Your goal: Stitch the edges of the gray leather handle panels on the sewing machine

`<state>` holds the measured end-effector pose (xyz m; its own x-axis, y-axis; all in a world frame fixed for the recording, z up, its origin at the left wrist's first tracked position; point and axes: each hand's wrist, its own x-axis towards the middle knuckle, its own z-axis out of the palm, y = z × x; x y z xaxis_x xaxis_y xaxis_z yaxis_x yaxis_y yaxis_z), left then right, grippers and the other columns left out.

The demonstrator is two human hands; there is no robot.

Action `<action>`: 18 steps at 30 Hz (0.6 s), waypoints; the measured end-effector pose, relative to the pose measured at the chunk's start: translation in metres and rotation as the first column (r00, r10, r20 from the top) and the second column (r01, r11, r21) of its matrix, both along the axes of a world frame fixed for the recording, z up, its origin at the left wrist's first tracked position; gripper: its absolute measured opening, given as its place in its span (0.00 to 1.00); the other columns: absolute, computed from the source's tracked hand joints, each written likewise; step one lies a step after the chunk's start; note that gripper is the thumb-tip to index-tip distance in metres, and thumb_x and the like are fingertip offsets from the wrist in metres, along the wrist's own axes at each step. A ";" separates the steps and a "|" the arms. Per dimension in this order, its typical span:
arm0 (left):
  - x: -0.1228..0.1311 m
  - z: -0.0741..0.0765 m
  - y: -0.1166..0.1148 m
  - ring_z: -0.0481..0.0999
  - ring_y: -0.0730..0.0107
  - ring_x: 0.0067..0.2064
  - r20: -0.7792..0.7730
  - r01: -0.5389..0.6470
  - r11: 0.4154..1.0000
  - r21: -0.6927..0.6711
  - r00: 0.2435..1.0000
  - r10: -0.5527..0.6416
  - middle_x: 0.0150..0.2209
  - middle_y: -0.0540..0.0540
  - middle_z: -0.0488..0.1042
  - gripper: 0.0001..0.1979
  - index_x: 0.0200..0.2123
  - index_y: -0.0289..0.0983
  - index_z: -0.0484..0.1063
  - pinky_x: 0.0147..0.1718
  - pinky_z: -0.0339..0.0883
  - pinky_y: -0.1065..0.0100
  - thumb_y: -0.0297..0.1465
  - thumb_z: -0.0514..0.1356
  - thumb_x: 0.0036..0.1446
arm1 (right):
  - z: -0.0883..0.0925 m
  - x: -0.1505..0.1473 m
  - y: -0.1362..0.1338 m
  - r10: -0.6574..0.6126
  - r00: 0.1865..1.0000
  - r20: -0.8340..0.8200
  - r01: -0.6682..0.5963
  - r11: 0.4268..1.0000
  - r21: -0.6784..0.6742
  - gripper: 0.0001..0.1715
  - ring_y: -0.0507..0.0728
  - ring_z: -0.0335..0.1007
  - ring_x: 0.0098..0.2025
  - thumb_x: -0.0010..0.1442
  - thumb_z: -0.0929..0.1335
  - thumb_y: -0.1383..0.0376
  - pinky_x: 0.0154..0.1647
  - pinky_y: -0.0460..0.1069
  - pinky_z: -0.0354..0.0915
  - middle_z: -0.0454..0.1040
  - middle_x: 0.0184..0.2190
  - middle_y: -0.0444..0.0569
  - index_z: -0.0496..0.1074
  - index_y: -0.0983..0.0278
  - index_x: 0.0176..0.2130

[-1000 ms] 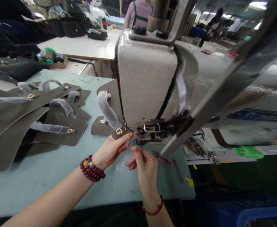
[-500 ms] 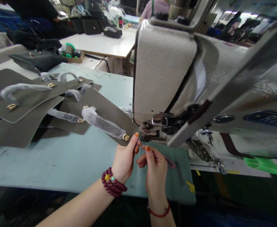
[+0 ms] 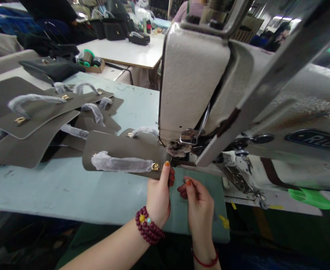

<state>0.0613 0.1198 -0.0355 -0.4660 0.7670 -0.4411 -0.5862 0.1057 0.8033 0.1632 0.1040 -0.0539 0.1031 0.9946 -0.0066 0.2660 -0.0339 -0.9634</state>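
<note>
My left hand pinches the right edge of a grey leather panel, close to its gold ring and plastic-wrapped handle. The panel lies flat on the light blue table, with its right end under the head of the sewing machine. My right hand is just right of the left, below the presser foot, with thumb and forefinger pinched on something too small to make out, possibly thread.
A stack of similar grey panels with wrapped handles covers the table's left side. Dark bags and thread spools sit behind. The machine's arm fills the right. A person stands at the white table beyond.
The panel has swung from a slant to lying level, its left end nearer me. Both hands have moved slightly down and right, and the view has shifted.
</note>
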 end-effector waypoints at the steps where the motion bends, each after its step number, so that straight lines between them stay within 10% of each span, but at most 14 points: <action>1: 0.000 -0.002 -0.007 0.62 0.78 0.25 0.018 0.041 0.999 -0.013 0.999 -0.041 0.23 0.53 0.67 0.19 0.26 0.35 0.67 0.24 0.59 0.75 0.45 0.64 0.54 | -0.006 0.008 -0.001 -0.006 0.992 0.123 -0.001 0.998 0.058 0.19 0.57 0.73 0.34 0.66 0.65 0.56 0.35 0.50 0.70 0.78 0.34 0.53 0.76 0.67 0.44; 4: -0.008 -0.003 -0.043 0.65 0.79 0.24 0.095 0.344 0.935 -0.083 0.937 -0.336 0.26 0.51 0.70 0.20 0.31 0.35 0.68 0.22 0.59 0.76 0.46 0.65 0.52 | -0.027 0.033 -0.004 -0.038 0.849 0.527 -0.086 0.974 0.209 0.20 0.63 0.70 0.46 0.66 0.64 0.56 0.47 0.58 0.67 0.75 0.45 0.58 0.75 0.66 0.48; 8: -0.057 0.031 -0.067 0.66 0.77 0.18 0.038 0.825 0.557 -0.099 0.563 -0.826 0.25 0.48 0.74 0.20 0.36 0.37 0.68 0.16 0.55 0.75 0.48 0.62 0.53 | -0.056 0.053 -0.007 -0.078 0.584 0.808 -0.187 0.956 0.227 0.19 0.65 0.69 0.43 0.68 0.61 0.59 0.44 0.59 0.66 0.75 0.43 0.57 0.76 0.65 0.48; 10: -0.097 0.053 -0.041 0.75 0.70 0.30 -0.444 0.786 0.605 -0.130 0.499 -0.744 0.33 0.44 0.77 0.13 0.39 0.38 0.71 0.28 0.68 0.70 0.42 0.58 0.59 | -0.064 0.055 -0.006 -0.104 0.515 0.851 -0.211 0.947 0.243 0.20 0.64 0.70 0.42 0.70 0.59 0.62 0.42 0.58 0.67 0.76 0.42 0.56 0.76 0.65 0.48; 12: -0.137 0.064 0.007 0.76 0.63 0.40 -0.863 0.648 0.754 -0.109 0.314 -0.395 0.43 0.43 0.77 0.13 0.44 0.39 0.72 0.42 0.70 0.62 0.38 0.58 0.59 | -0.066 0.056 -0.005 -0.121 0.504 0.855 -0.216 0.941 0.260 0.21 0.64 0.71 0.42 0.70 0.57 0.64 0.43 0.58 0.68 0.76 0.41 0.56 0.76 0.66 0.46; 15: -0.180 0.049 0.086 0.69 0.50 0.55 -0.967 0.627 0.744 -0.230 -0.059 -0.248 0.51 0.39 0.74 0.19 0.44 0.36 0.74 0.57 0.59 0.50 0.41 0.61 0.52 | -0.058 0.056 -0.006 -0.141 0.620 0.772 -0.137 0.949 0.283 0.23 0.61 0.75 0.40 0.71 0.54 0.65 0.41 0.55 0.71 0.77 0.38 0.56 0.74 0.68 0.42; 18: -0.198 0.019 0.130 0.76 0.53 0.45 -0.914 0.695 0.631 -0.346 -0.099 -0.393 0.41 0.42 0.79 0.20 0.38 0.37 0.77 0.47 0.69 0.58 0.46 0.63 0.47 | -0.035 0.050 -0.015 -0.179 0.736 0.653 0.021 0.970 0.242 0.22 0.55 0.76 0.28 0.72 0.53 0.62 0.28 0.47 0.71 0.78 0.30 0.52 0.70 0.67 0.42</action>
